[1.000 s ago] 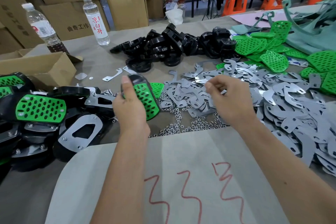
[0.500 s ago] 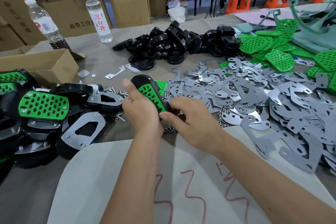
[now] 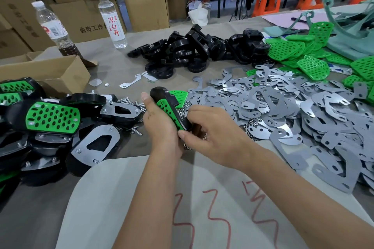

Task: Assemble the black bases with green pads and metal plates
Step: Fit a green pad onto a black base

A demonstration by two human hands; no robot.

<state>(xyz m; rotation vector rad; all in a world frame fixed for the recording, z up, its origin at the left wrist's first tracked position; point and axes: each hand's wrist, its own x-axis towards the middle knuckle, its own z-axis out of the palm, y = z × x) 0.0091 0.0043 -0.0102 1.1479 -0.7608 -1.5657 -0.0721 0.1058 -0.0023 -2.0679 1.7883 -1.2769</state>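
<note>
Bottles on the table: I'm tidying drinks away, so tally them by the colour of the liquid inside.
Clear liquid: 1, the red-lettered bottle
Dark brown liquid: 1, the bottle behind the open box
Total: 2

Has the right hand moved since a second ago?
Yes. The right hand came left off the metal plates pile, toward the person, and now meets the black base gripped by the left hand.
</note>
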